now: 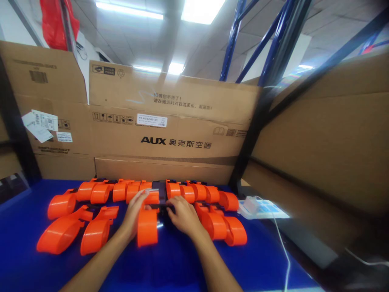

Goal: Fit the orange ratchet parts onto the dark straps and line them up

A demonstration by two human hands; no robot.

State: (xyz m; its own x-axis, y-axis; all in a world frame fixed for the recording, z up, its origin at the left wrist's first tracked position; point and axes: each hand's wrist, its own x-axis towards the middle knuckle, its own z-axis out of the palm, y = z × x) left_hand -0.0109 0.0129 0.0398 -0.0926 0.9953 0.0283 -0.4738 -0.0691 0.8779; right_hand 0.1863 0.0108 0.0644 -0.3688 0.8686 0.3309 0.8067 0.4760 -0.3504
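Left hand lies with fingers together along an orange part; right hand pinches its dark end, fingers curled. Similar parts crowd the blue table, with cardboard boxes behind.

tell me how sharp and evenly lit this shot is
Head view: ceiling light panels blow out white; blue rack posts bend and smear toward the edges; hands and the orange plastic part between them look soft; brown cardboard box print stays readable.

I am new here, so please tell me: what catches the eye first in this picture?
Bright orange plastic parts lie in rows on the blue table. Both hands, left hand and right hand, rest on the middle orange part. Behind stands a large AUX cardboard box.
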